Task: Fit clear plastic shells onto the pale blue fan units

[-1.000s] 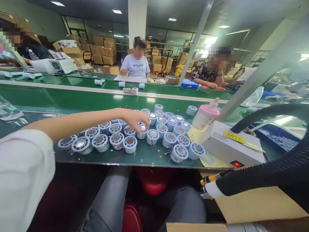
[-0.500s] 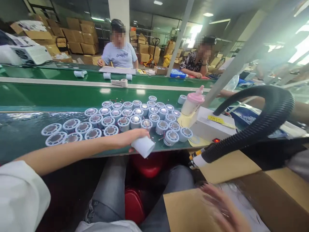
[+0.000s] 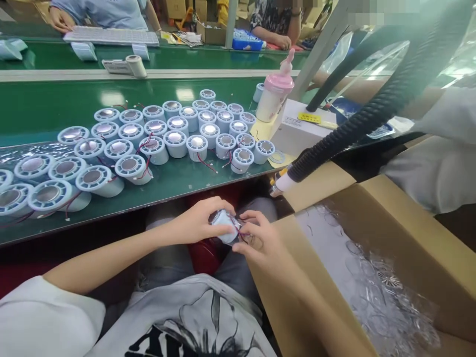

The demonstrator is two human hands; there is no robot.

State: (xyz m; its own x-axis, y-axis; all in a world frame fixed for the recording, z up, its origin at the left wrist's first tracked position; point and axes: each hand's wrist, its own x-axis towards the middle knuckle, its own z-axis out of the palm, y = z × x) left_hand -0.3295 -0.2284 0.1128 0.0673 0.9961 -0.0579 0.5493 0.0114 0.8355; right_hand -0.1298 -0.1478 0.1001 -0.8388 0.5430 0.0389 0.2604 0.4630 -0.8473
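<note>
My left hand [image 3: 210, 220] is closed round a light blue cylinder [image 3: 225, 227], held above my lap. My right hand [image 3: 258, 235] meets it from the other side, its fingers pinched on a clear plastic piece [image 3: 256, 241] with thin red wires beside it. Just beyond my hands, many blue cylinders with slotted rims and round metal centres, such as this one [image 3: 242, 157], stand on the green table [image 3: 178, 184]. Several have red and black wires trailing from them.
An open cardboard box [image 3: 420, 233] with clear plastic pieces [image 3: 386, 282] is at the right. A black hose [image 3: 334, 134] arches over a white machine [image 3: 297, 124], near a pink-lidded bottle [image 3: 274, 96]. People sit across the table; another person's sleeve [image 3: 446, 114] is at the right.
My left hand has brought the cylinder down from the table edge to above my lap. My right hand has come out of the box to meet it. The view has tilted down.
</note>
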